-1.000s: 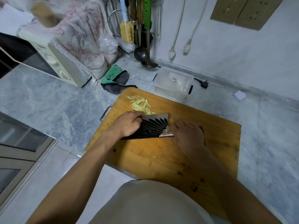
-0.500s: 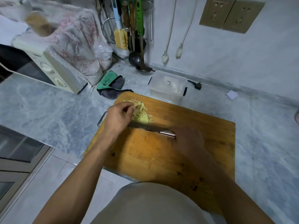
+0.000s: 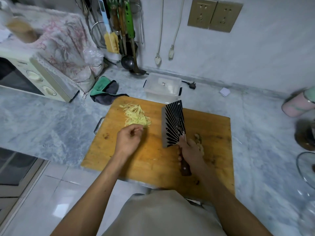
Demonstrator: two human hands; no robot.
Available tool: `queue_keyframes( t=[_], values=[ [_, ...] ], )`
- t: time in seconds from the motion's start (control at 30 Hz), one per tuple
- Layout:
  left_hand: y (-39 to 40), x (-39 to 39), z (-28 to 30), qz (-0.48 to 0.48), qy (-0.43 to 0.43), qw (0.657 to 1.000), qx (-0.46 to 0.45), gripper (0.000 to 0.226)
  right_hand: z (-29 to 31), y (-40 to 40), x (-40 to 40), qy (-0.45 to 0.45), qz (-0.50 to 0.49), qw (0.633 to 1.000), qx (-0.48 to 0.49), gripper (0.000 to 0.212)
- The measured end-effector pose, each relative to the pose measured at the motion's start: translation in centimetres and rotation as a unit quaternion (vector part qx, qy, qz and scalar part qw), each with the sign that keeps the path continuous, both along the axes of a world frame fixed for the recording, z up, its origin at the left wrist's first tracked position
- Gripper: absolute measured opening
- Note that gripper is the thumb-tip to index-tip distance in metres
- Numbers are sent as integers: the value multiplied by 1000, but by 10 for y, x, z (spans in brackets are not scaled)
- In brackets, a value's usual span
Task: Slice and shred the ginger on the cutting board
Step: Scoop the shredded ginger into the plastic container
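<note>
A pile of pale yellow shredded ginger [image 3: 135, 114] lies near the far left corner of the wooden cutting board [image 3: 150, 159]. My left hand [image 3: 128, 139] hovers just in front of the pile with its fingers loosely curled and nothing in it. My right hand [image 3: 190, 150] grips the dark wooden handle of a cleaver [image 3: 173, 123]. The cleaver's black ribbed blade points away from me over the middle of the board, its flat side facing up. An uncut ginger piece [image 3: 198, 138] lies on the board just right of my right hand, partly hidden.
A clear lidded plastic box [image 3: 162, 86] stands behind the board. A green and grey cloth [image 3: 104, 90] lies at the board's far left, beside a covered microwave [image 3: 34, 77]. Ladles and utensils [image 3: 127, 48] hang on the wall. A pink container [image 3: 297, 103] and a glass lid [image 3: 306, 167] are at the right.
The cleaver swung from lying crosswise by the ginger to pointing away from me at mid-board. My left hand left the blade and the shreds and drew back, fingers curled.
</note>
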State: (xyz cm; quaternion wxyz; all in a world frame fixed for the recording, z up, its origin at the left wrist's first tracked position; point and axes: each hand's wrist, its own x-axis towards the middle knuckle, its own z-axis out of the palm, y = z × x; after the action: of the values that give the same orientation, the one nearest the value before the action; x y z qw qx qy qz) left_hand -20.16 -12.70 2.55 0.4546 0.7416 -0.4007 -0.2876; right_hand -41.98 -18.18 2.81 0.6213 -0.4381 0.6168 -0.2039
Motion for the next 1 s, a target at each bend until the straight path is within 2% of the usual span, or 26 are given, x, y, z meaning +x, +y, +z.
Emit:
queue_keyframes(
  t=[0.2, 0.27, 0.33, 0.47, 0.57, 0.63, 0.83, 1.0],
  values=[
    [25, -20, -3, 33, 65, 997, 6, 21, -17, 19, 12, -71, -44, 994, 67, 47],
    [39, -23, -1, 37, 70, 997, 21, 27, -23, 22, 14, -61, -22, 995, 81, 42],
    [54, -22, -1, 40, 62, 997, 33, 31, -25, 22, 14, -5, 30, 996, 79, 32],
    [66, -17, 5, 26, 55, 997, 57, 28, -19, 19, 1, 158, 159, 974, -18, 27],
    [63, -9, 13, 35, 57, 996, 54, 30, -5, 18, -8, 217, 227, 947, -75, 21],
    [55, -3, 17, 39, 65, 996, 52, 28, 9, 9, -11, 232, 241, 936, -110, 25],
    [-8, 24, 18, -2, 89, 995, 52, 26, 54, -42, -12, 243, 207, 933, -165, 39],
    [-108, 57, 14, -55, 44, 995, 76, 20, 73, -77, 11, 205, 121, 950, -200, 43]
  ],
)
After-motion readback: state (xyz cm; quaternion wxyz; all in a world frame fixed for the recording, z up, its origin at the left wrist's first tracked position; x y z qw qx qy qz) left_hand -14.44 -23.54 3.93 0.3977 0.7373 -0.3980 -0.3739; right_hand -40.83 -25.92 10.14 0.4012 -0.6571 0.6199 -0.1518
